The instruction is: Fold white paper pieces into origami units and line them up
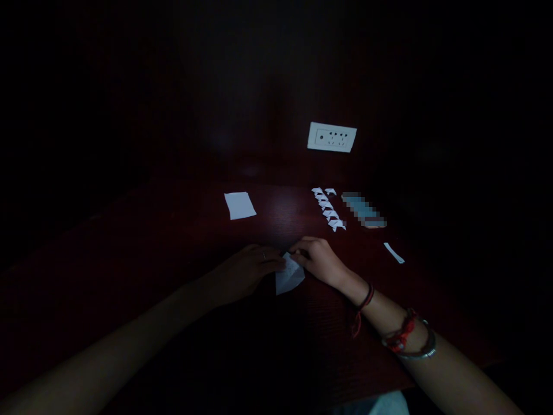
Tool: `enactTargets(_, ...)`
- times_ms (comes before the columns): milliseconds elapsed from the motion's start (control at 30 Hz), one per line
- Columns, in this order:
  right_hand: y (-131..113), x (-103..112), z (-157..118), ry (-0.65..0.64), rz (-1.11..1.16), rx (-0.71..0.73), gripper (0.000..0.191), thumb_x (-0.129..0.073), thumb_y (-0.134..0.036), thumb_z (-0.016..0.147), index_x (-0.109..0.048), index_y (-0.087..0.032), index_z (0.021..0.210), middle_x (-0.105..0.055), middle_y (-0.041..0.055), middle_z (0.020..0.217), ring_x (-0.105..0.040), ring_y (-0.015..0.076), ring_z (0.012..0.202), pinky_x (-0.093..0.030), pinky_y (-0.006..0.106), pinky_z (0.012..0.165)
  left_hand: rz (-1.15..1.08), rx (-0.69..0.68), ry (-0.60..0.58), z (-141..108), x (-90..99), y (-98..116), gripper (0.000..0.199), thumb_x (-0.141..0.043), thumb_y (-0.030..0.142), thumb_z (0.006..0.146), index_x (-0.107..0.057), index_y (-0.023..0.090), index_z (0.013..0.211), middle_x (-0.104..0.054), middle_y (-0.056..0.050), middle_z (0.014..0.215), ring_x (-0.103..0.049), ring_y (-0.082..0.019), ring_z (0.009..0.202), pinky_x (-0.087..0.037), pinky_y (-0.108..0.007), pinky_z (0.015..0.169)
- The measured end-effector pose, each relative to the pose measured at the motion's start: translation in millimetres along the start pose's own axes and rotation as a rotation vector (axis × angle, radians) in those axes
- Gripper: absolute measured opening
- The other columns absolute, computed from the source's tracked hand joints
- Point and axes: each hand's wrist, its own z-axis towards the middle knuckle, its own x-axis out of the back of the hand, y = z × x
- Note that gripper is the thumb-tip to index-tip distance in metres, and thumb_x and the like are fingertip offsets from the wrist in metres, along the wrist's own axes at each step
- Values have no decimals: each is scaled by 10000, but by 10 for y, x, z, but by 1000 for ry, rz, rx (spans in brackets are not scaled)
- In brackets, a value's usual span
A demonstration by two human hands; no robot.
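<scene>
A partly folded piece of white paper [288, 278] lies on the dark red table between my two hands. My left hand [254, 268], with a ring on one finger, has its fingertips on the paper's upper left edge. From the other side my right hand [317, 258] curls over the paper's upper right edge, thumb and fingers closed on it. Creases run across the sheet, and its top corner is partly hidden by my fingers. Farther back, several small folded white paper pieces [328, 210] stand in a slanting row.
A stack of white paper squares [240, 206] lies at the back left. Right of the folded row are a blurred-out phone [363, 210] and a narrow paper strip [393, 252]. A wall socket [332, 138] is above the table's back. The surroundings are very dark.
</scene>
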Motion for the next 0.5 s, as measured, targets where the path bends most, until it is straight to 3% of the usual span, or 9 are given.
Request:
enactTargets(267,-102,138,-63,-20,31,26,143,-488,-130,767,-619,-151,820,-566,25,754,-511,95,685,-388,205,631,33,17,9,-23,-20,-38,441,-398,13,738,-467,229,1116,-476,-37,1134,-423,-180,1031,-354,-345,871)
enactTargets(500,-138,192,-118,-153,37,9,181,-573,-237,717,-610,-179,884,-557,17,774,-512,106,689,-403,218,624,120,72,-57,-43,-26,-4,434,-384,45,773,-428,234,1161,-465,-47,1141,-456,-188,991,-371,-344,841)
